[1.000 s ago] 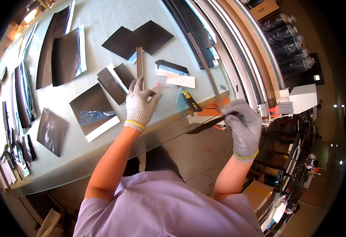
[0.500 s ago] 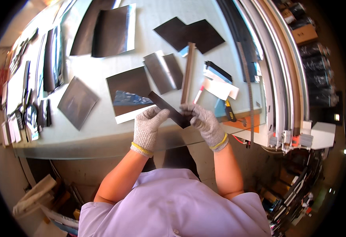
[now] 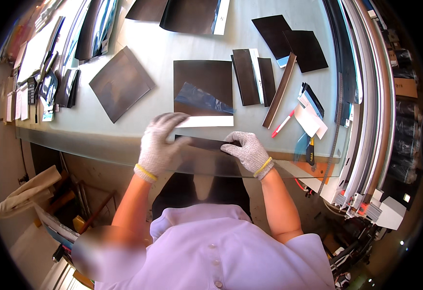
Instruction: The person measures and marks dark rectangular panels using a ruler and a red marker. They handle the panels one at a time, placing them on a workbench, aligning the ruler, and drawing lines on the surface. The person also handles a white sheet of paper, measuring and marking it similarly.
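Note:
Both my hands wear pale knitted gloves with yellow cuffs. Near the table's front edge, my right hand [image 3: 247, 151] pinches the right end of a narrow dark strip [image 3: 203, 143], which lies roughly level. At its other end is my left hand [image 3: 160, 142], fingers and thumb spread apart; the thumb is close to the strip, and whether it touches cannot be made out. Just beyond lies a square dark sheet [image 3: 197, 77] with a white lower border and a crumpled clear blue film [image 3: 204, 99] on it.
Dark sheets [image 3: 122, 84] and strips [image 3: 245, 77] lie about the glass-topped table [image 3: 139, 96]. To the right are a long brown strip [image 3: 280, 92], a red-and-white pen [image 3: 283, 123], white paper [image 3: 310, 121], a yellow-black cutter [image 3: 310, 151] and a long ruler [image 3: 335, 135]. Metal rails [image 3: 370, 96] border that side.
The strip has turned from slanting to nearly level and come nearer me. My left hand has moved left and opened off it; my right hand keeps its end. The whole view has shifted.

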`<state>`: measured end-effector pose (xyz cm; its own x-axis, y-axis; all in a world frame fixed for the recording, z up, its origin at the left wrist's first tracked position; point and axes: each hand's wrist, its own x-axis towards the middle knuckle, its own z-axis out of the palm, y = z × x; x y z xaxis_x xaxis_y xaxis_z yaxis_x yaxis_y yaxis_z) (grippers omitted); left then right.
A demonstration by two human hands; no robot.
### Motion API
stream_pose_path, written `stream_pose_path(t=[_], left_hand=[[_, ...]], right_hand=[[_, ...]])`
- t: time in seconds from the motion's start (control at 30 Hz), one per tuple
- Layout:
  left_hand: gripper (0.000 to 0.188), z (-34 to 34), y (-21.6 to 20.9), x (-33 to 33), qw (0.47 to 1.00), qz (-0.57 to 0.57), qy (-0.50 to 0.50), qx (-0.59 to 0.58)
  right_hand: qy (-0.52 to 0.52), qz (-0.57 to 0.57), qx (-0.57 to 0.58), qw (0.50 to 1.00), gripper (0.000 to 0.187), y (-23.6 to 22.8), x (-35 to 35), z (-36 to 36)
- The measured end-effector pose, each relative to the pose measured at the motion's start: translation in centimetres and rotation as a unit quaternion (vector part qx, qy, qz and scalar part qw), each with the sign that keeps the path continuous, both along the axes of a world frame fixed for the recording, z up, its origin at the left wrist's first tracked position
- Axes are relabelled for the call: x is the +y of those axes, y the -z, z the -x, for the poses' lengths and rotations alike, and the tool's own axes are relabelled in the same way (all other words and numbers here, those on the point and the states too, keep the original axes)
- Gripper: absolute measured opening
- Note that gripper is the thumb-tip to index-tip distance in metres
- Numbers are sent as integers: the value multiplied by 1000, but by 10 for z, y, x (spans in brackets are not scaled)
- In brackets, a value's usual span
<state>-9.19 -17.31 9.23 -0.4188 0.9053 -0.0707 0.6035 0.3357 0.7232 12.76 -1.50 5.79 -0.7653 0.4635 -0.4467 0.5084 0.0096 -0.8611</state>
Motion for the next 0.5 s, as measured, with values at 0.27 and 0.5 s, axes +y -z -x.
stream_pose_path(t=[0.27, 0.5], left_hand=[[23, -30, 26, 50, 980, 179, 54, -67], [21, -13, 47, 84, 964, 244, 10, -105]], right_hand=[[56, 6, -9, 998, 25, 12, 4, 0], [127, -259, 45, 957, 15, 30, 24, 0]])
